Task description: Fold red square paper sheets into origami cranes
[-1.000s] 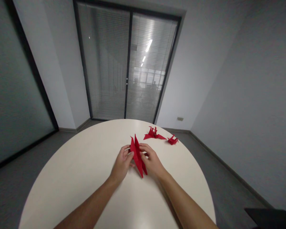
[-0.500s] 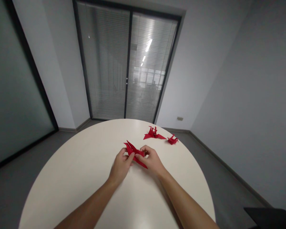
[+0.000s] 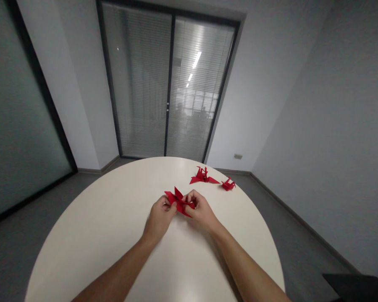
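Observation:
A folded piece of red paper is held just above the round white table, pinched from both sides. My left hand grips its left part with thumb and fingers closed. My right hand pinches its right part, fingers curled. The paper shows several pointed flaps sticking up and out between the hands.
Two finished red paper cranes lie farther back on the table, a larger crane and a small crane to its right. Behind the table stands a glass door with blinds. A dark object sits at the lower right.
The long upright red paper shape has been tipped over and folded smaller between my hands. Both hands moved slightly away from me and closer together.

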